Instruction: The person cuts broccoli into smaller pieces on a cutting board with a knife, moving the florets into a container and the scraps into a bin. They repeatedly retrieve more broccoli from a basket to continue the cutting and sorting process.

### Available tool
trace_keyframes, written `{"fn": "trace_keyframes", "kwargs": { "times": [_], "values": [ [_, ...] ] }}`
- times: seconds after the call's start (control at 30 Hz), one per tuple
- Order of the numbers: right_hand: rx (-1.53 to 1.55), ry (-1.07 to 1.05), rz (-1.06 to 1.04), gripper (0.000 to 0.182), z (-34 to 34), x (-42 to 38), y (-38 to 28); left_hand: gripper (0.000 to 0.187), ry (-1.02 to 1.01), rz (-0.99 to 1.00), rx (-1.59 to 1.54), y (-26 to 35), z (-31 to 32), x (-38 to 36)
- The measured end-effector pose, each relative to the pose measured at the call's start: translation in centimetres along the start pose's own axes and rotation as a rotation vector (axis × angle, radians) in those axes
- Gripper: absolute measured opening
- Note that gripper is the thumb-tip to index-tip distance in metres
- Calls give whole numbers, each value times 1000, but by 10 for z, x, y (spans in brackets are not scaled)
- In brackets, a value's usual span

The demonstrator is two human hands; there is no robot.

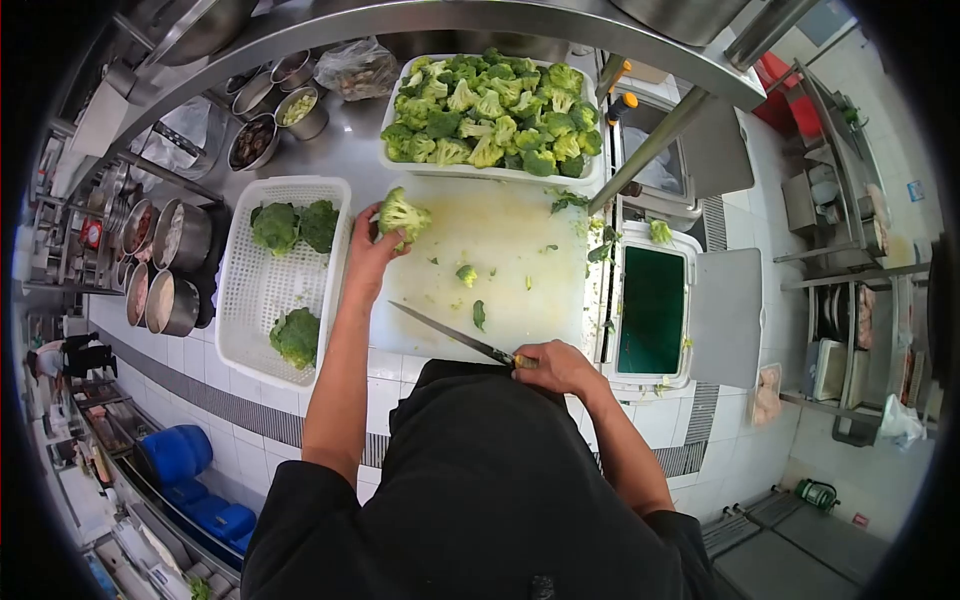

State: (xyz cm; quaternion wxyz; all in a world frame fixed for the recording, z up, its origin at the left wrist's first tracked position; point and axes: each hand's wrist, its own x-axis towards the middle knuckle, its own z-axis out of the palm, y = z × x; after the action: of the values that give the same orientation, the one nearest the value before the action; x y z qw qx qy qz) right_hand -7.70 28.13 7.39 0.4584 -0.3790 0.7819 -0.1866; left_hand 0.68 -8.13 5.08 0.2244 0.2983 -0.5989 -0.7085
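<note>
Broccoli chunk, pale green and tree-shaped [404, 216], is pinched between left-hand [372, 240] thumb and fingers above the far left part of a white rectangular cutting board [510, 225]. A long-bladed knife [455, 332] is gripped by its handle in the curled right hand [552, 366], its tip angled leftward. The left arm is stretched forward.

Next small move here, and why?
I'd probably bring the broccoli in the left hand further over the cutting board before using the knife. It's at the board's left side, while the right hand has the blade low by the near edge, apart from it. The board's middle has room, with only small scraps.
</note>
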Motion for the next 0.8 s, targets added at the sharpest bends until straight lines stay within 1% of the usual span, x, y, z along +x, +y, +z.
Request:
{"fn": "trace_keyframes", "kwargs": {
  "times": [0.07, 0.1, 0.13, 0.2, 0.23, 0.3, 0.37, 0.4, 0.47, 0.5, 0.53, 0.57, 0.6, 0.63, 0.67, 0.7, 0.73, 0.77, 0.8],
  "values": [
    [51, -23, 3, 40, 3, 5, 2, 56, -70, -236, -23, -10, 6, 3],
    [54, -21, 9, 40, 7, 5, 3, 53, -43, -299, 234, -10, 12, 8],
    [57, -26, 16, 41, 9, 5, 4, 53, -48, -301, 231, -11, 14, 5],
    [55, -24, 28, 41, 11, 6, 5, 49, 263, 292, 1101, -4, 25, -5],
    [90, -16, 41, 41, 13, 5, 5, 49, 257, 291, 1094, 2, 34, -13],
    [120, -19, 58, 42, 22, -1, 10, 46, -85, 538, 1065, 6, 54, -36],
    [174, 29, 26, 42, 26, 0, 14, 40, -348, 448, 1189, -7, 76, -54],
    [165, 34, 19, 42, 25, -1, 11, 40, -338, 457, 1188, -16, 79, -54],
    [154, 38, 67, 42, 20, -7, 7, 37, -461, 198, 1086, -29, 87, -44],
    [142, 68, 36, 38, 22, -9, 13, 40, -406, 248, 1035, -25, 94, -32],
    [137, 69, 38, 38, 20, -12, 15, 42, -305, 213, 846, -8, 100, -22],
    [218, 58, 61, 36, 18, -15, 18, 45, -200, 172, 659, 16, 104, -11],
    [298, 44, 85, 33, 17, -20, 22, 48, -137, 234, 536, 39, 102, 2],
    [289, 34, 82, 33, 16, -25, 26, 52, -69, 297, 413, 54, 94, 15],
    [356, 52, 113, 32, 15, -32, 32, 52, -54, 297, 410, 58, 80, 29],
    [423, 71, 143, 31, 13, -41, 39, 55, -74, 286, 495, 60, 62, 43],
    [490, 93, 170, 30, 11, -49, 46, 58, -93, 276, 580, 61, 47, 51],
    [590, 146, 204, 27, 13, -60, 59, 58, -79, 282, 580, 58, 37, 49],
    [691, 199, 240, 24, 17, -70, 73, 62, -132, 203, 732, 48, 28, 42]
  ]
}}
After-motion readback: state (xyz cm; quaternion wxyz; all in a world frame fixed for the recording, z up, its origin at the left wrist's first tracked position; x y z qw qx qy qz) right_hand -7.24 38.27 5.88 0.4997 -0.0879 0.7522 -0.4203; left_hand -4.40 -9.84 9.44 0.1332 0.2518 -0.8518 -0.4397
